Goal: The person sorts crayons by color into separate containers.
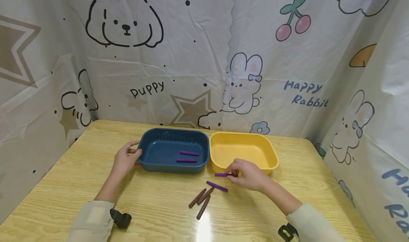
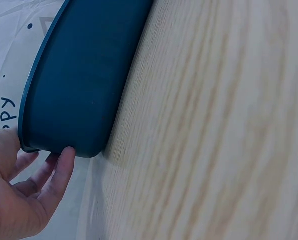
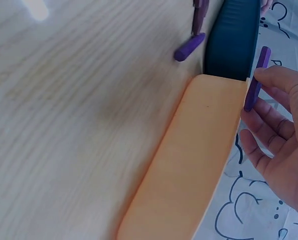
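Note:
My right hand (image 1: 249, 174) pinches a purple crayon (image 3: 258, 75) between thumb and fingers, at the front rim of the yellow bin (image 1: 273, 156). My left hand (image 1: 125, 158) holds the left end of the dark blue bin (image 1: 174, 168), thumb at the rim and fingertips against the outer end wall (image 2: 64, 115). Two purple crayons (image 1: 189, 153) lie inside the blue bin, toward its right side. On the table in front of the bins lies another purple crayon (image 1: 217, 186), close beside three brown crayons (image 1: 203, 207).
Both bins stand side by side at the back of the light wood table (image 1: 153, 206), their ends nearly touching. A printed curtain (image 1: 191, 57) hangs behind the table and along both sides. Dark camera mounts (image 1: 121, 219) sit at the wrists.

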Demonstrator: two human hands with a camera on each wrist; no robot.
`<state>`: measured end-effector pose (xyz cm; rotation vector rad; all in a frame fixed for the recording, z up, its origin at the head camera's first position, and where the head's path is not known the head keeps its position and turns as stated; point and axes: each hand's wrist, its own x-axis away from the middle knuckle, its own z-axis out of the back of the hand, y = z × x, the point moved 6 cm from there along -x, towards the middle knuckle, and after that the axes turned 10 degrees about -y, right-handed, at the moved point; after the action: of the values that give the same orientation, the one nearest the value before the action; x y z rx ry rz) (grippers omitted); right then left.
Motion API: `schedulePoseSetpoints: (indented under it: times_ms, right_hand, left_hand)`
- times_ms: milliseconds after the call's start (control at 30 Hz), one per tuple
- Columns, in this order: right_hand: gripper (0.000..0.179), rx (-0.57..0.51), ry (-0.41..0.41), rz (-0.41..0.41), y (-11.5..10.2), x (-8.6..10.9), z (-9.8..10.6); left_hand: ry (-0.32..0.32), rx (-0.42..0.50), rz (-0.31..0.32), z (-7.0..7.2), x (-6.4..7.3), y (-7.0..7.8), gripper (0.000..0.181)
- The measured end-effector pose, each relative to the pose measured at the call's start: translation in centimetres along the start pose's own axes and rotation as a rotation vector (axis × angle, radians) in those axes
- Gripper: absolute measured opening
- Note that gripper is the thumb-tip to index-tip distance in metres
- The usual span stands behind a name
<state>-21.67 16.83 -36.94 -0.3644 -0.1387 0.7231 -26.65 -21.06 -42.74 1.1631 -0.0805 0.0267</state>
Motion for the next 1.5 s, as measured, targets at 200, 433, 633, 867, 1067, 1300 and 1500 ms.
schedulePoseSetpoints:
  times_ms: [200, 433, 633, 867, 1067, 1300, 1500]
  right_hand:
    - [0.011, 0.013, -0.015, -0.01, -0.4, -0.6, 0.4]
    - [0.01, 0.027, 0.022, -0.014, -0.6, -1.5, 1.4]
    - [0.011, 0.026, 0.014, -0.01, -1.0, -2.2, 1.8]
    - [0.012, 0.016, 0.017, -0.029, -1.5, -3.3, 2.3]
    - [0.01, 0.005, 0.023, -0.044, -1.8, -4.6, 2.5]
    - [0.01, 0.011, 0.029, -0.023, -2.2, -5.9, 2.3]
    - [0.013, 0.015, 0.014, -0.015, -2.3, -6.9, 2.2]
  left_hand:
    - [0.0, 0.003, 0.006, -0.1, 0.0, -0.2, 0.047]
    - [0.003, -0.008, 0.007, 0.0, -0.3, -0.2, 0.046]
    - [0.0, -0.014, 0.004, 0.0, -0.3, -0.2, 0.046]
    - [0.001, -0.013, 0.002, 0.0, -0.3, -0.2, 0.047]
    - [0.003, -0.017, 0.005, 0.1, -0.3, -0.3, 0.046]
    - [-0.007, -0.004, 0.011, 0.0, -0.1, -0.3, 0.047]
    - [-0.007, -0.004, 0.006, 0.0, -0.1, -0.2, 0.048]
